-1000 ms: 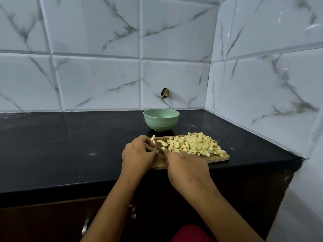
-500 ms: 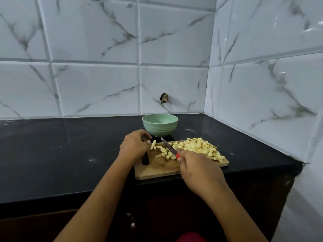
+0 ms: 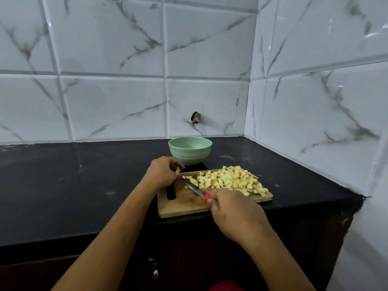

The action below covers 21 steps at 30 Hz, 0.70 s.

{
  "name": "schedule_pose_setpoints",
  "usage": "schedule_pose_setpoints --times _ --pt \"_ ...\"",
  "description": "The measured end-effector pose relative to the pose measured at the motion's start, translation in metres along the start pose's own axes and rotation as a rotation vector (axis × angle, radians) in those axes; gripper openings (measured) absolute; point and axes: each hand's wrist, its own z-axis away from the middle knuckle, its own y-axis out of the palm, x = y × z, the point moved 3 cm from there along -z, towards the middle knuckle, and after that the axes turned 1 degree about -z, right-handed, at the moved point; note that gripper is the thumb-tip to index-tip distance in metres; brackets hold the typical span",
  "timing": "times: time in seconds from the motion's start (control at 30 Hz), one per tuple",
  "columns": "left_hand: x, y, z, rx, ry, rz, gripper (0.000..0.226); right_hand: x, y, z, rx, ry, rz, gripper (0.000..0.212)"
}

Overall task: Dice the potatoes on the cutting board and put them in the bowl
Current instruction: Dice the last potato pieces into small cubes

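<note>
Beyond your right hand (image 3: 233,208), fingers clamped on the knife (image 3: 194,189), diced potatoes (image 3: 228,180) heap on the cutting board (image 3: 184,206); left hand (image 3: 162,173) fingers pinch one piece (image 3: 177,170); bowl (image 3: 190,151) beyond looks empty; dicing seems nearly done, transfer not yet begun

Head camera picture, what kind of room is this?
Probably a kitchen: a black countertop meets white marble-look wall tiles, and diced potatoes lie on a wooden cutting board near a green bowl.
</note>
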Motion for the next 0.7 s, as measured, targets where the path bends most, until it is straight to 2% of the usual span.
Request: schedule_pose_setpoints --times 0.13,0.3,0.47,0.6,0.7 --pt "-0.004 -0.007 0.016 -0.001 0.024 0.086 0.038 -0.001 0.0 -0.004 -0.054 -0.02 -0.03 0.036" --pt "-0.01 -0.008 0.042 0.108 0.085 0.158 0.043 -0.002 -0.004 -0.004 -0.099 -0.022 -0.048 0.037" --pt "-0.012 -0.003 0.055 0.058 0.143 0.067 0.044 0.002 -0.004 0.002 -0.14 -0.054 -0.041 0.039" --pt "-0.006 0.001 0.059 -0.032 0.142 0.007 0.039 0.007 -0.002 0.008 -0.123 -0.063 0.002 0.039" --pt "-0.004 0.004 0.06 -0.072 0.151 0.008 0.037 0.008 0.004 0.009 -0.095 -0.044 0.082 0.046"
